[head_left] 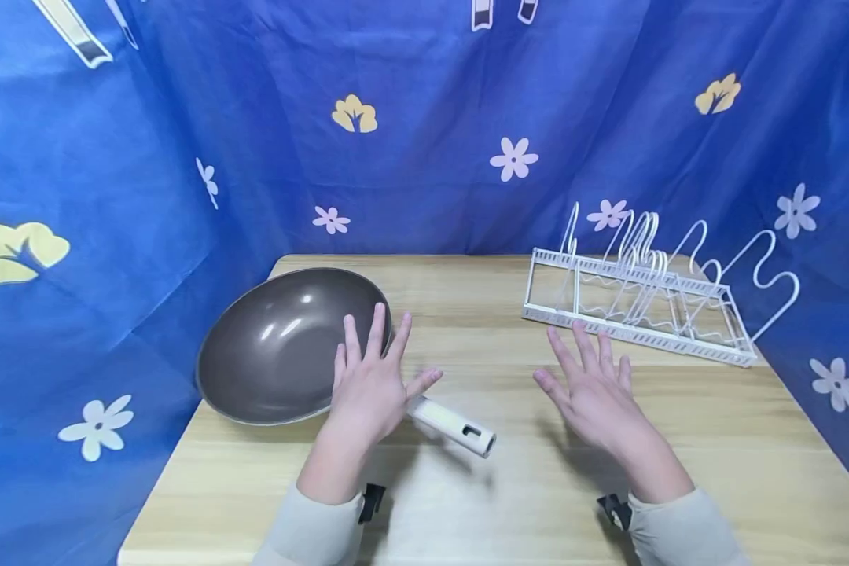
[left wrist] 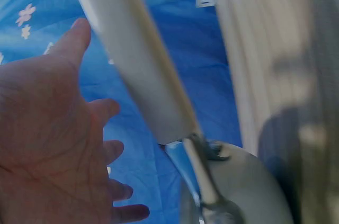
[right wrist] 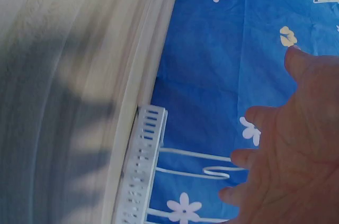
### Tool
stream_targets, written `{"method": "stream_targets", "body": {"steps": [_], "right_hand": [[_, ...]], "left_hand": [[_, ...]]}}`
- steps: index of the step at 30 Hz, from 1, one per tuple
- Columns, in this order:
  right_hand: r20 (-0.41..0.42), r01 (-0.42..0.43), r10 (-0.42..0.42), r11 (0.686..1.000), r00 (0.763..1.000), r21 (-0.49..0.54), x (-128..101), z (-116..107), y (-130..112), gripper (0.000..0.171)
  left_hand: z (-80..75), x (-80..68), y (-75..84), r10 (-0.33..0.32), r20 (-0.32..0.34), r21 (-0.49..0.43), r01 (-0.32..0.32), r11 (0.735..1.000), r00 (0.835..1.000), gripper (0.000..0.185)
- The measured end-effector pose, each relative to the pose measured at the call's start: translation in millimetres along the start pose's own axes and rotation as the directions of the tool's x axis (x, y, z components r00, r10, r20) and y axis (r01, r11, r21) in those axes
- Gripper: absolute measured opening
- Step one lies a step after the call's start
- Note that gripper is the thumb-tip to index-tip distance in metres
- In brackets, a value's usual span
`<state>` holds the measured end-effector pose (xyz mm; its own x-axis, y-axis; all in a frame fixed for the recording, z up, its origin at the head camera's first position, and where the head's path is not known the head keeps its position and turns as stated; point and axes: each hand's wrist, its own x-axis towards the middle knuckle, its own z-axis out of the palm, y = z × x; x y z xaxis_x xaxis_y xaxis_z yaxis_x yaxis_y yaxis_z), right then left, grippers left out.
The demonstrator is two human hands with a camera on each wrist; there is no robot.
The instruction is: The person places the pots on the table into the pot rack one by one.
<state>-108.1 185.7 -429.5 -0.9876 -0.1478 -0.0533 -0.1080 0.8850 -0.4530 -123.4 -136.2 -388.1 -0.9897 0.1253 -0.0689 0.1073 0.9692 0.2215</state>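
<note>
A dark, deep frying pan [head_left: 290, 346] sits on the left of the table, its light handle [head_left: 456, 426] pointing toward the front right. Over the pan's near right rim hovers my left hand [head_left: 371, 389], fingers spread and holding nothing. In the left wrist view the handle [left wrist: 135, 54] passes beside the palm, apart from it. My right hand [head_left: 597, 397] is held above the table with its fingers spread, just in front of a white wire rack [head_left: 640, 330]. The right wrist view shows the rack's slotted rail [right wrist: 140, 166] beyond the fingers, with a gap between them.
The wooden table [head_left: 460, 314] has its back edge against a blue cloth [head_left: 424, 102] printed with flowers. This cloth also hangs along both sides. The rack's tall wire loops [head_left: 767, 275] reach out past its right end.
</note>
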Motion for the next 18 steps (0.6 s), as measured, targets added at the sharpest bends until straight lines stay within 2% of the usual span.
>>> {"method": "stream_targets", "body": {"steps": [4, 8, 11, 14, 18], "right_hand": [[-0.019, 0.004, -0.004, 1.0, 1.0, 0.012, 2.3, 4.6, -0.2, 0.074], [-0.058, 0.029, -0.027, 0.999, 0.998, 0.03, 3.7, 13.8, -4.6, 0.07], [-0.088, 0.069, -0.064, 0.996, 0.994, 0.061, 4.7, 19.2, -9.3, 0.068], [-0.101, 0.12, -0.107, 0.984, 0.989, 0.129, 6.1, 22.3, -14.6, 0.066], [-0.079, 0.158, -0.141, 0.951, 0.987, 0.265, 10.5, 20.5, -21.3, 0.06]], "left_hand": [[2.4, 0.3, -1.3, 0.013, -0.04, -0.002, -0.013, 1.0, 0.999, 0.098], [6.9, -9.7, -5.2, 0.043, -0.112, -0.013, -0.045, 0.999, 0.993, 0.095], [9.4, -20.9, -7.5, 0.064, -0.184, -0.035, -0.072, 0.997, 0.981, 0.092], [12.6, -30.6, -9.6, 0.081, -0.288, -0.073, -0.106, 0.992, 0.954, 0.09], [19.3, -33.9, -9.7, 0.119, -0.415, -0.11, -0.179, 0.978, 0.902, 0.09]]}}
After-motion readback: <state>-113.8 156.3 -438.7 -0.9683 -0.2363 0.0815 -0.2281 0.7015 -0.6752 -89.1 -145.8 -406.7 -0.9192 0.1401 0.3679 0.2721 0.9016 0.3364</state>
